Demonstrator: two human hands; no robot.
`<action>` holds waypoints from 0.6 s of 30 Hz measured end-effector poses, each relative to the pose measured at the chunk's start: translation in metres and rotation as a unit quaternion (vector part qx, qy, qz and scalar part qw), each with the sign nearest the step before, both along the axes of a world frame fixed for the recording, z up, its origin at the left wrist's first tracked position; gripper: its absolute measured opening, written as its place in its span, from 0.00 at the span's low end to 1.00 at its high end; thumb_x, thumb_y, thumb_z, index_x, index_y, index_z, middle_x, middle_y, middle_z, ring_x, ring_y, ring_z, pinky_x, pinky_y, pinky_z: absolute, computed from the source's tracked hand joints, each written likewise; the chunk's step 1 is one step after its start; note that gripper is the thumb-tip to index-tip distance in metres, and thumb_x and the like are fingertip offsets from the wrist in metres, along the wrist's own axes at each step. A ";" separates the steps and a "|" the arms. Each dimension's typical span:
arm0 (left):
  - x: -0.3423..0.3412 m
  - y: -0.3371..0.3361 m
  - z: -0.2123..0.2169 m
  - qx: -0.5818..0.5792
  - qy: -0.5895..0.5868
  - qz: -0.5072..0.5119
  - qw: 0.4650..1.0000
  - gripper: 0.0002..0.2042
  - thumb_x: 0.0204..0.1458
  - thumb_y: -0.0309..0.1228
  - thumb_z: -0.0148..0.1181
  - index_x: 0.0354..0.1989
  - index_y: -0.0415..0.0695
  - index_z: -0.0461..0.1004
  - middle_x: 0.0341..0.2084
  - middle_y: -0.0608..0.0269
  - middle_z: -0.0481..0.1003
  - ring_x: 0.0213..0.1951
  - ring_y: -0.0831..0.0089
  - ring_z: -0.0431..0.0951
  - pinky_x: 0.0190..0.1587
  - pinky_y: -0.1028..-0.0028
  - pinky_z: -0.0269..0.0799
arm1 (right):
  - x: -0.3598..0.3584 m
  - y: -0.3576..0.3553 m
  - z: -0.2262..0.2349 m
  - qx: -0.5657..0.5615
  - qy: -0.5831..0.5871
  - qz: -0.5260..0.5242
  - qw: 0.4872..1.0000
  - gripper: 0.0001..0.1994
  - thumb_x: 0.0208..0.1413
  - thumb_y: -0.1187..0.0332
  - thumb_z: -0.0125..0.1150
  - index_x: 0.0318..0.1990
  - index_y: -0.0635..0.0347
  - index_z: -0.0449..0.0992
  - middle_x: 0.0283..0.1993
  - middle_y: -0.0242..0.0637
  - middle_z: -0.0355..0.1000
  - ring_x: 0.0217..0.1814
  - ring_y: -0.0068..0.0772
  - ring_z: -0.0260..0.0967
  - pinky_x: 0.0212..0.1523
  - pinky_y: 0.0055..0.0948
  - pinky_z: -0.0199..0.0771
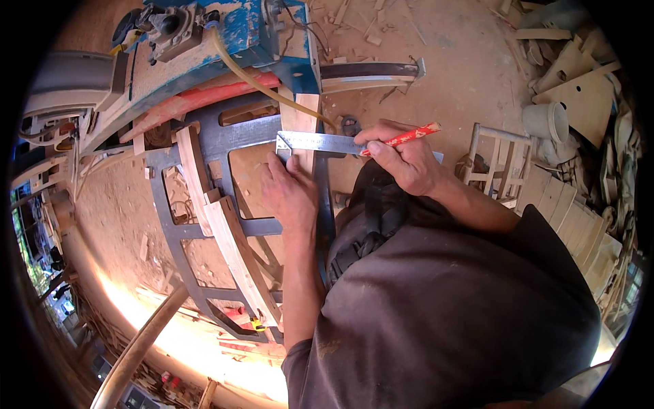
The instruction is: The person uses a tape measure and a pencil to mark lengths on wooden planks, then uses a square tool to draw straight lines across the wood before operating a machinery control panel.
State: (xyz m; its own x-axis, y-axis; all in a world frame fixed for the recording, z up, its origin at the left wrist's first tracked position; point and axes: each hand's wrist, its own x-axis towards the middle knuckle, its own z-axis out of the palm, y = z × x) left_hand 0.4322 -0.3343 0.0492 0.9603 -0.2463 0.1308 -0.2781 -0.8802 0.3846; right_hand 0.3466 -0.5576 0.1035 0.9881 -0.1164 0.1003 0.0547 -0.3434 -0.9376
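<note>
There's a flat grey steel square ruler (320, 142) lying across a pale narrow wooden board (300, 126), its corner end sitting at the board's left edge. The board runs upright over a dark grey metal frame. A red wooden pencil (407, 136) slants over the ruler's right part, tip pointing down-left.

A grey steel frame (204, 146) carries the work: a curved wooden piece (228, 235) lies along it, a straight wooden board (300, 119) and metal square (320, 142) just right of that piece.

Warm daylight, blown-out glare lower left, fisheye-bent dark rim.
</note>
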 end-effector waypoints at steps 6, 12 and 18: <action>0.000 0.000 -0.002 -0.009 0.002 0.000 1.000 0.20 0.68 0.37 0.57 0.59 0.34 0.72 0.38 0.41 0.74 0.41 0.39 0.77 0.42 0.47 0.72 | 0.013 0.006 0.002 0.000 -0.007 -0.030 1.000 0.06 0.66 0.76 0.64 0.48 0.65 0.80 0.35 0.37 0.79 0.35 0.29 0.77 0.37 0.29 0.75; -0.002 -0.001 -0.001 -0.013 -0.017 -0.002 1.000 0.20 0.67 0.36 0.59 0.60 0.35 0.71 0.38 0.44 0.74 0.40 0.42 0.78 0.39 0.49 0.73 | 0.037 -0.004 0.000 -0.040 -0.093 0.060 0.993 0.05 0.64 0.75 0.66 0.45 0.64 0.81 0.36 0.41 0.79 0.33 0.33 0.78 0.37 0.30 0.75; -0.002 -0.001 -0.001 -0.020 -0.024 0.003 0.999 0.19 0.66 0.36 0.60 0.60 0.37 0.71 0.39 0.46 0.75 0.40 0.44 0.79 0.39 0.51 0.76 | 0.053 -0.008 -0.004 0.004 -0.046 0.101 0.994 0.09 0.65 0.68 0.63 0.45 0.65 0.81 0.37 0.44 0.80 0.36 0.41 0.79 0.38 0.37 0.77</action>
